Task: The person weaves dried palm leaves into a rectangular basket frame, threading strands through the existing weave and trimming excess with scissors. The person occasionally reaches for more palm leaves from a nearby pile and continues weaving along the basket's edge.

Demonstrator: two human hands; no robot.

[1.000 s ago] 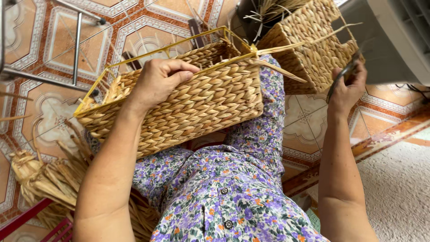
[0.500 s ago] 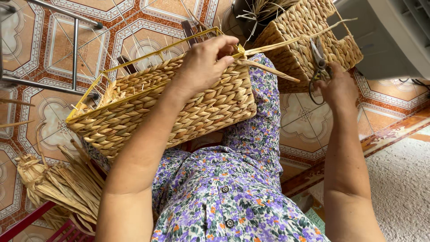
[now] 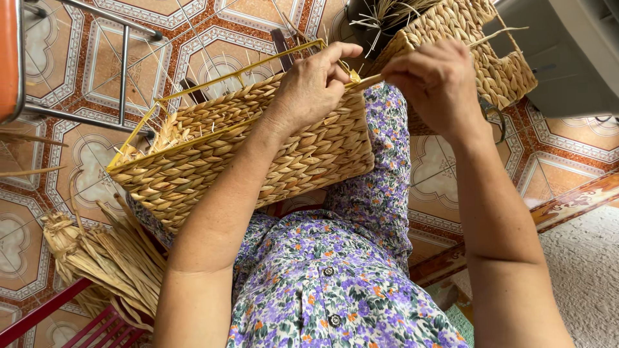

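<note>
Resting on lap: rectangular woven straw basket with yellow wire frame (image 3: 258, 154)
Left hand (image 3: 316, 80): fingers curled, gripping basket's top corner
Right hand (image 3: 435, 80): fingers pinching pale straw strand (image 3: 364, 82) at that corner

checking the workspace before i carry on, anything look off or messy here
Nothing looks damaged. The woven basket lies tilted across the lap, with loose fibre ends sticking up inside its yellow frame. The left hand and right hand meet at its corner. Dried straw bundle lies splayed on the tiled floor.
</note>
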